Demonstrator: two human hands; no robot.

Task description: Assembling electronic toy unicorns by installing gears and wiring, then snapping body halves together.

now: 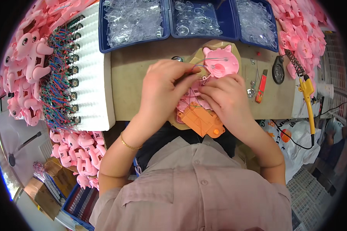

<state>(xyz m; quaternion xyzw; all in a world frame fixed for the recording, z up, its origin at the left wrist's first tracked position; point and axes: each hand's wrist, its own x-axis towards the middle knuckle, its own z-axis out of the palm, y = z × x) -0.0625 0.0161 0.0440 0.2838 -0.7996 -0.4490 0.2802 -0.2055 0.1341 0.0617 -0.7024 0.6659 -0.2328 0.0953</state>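
Observation:
An open pink plastic toy shell (221, 61) with an eared, head-shaped end lies on a tan holder (235, 50) in front of me. Thin wires (216, 59) run across its inside. My left hand (165, 82) is closed, thumb and forefinger pinching a thin wire over the shell's middle. Just across from it, my right hand (227, 98) has its fingers bent and drawn together at the shell's edge; what they hold is hidden. An orange plastic housing (202, 120) with wires on it sits at the near end of the shell, below my hands.
Blue bins (165, 29) of clear plastic parts line the back. A white foam rack (94, 73) with wired round parts stands left, beside piled pink toy parts (31, 57). At right lie a red utility knife (262, 86), a black oval object (278, 70) and a yellow-handled tool (307, 90).

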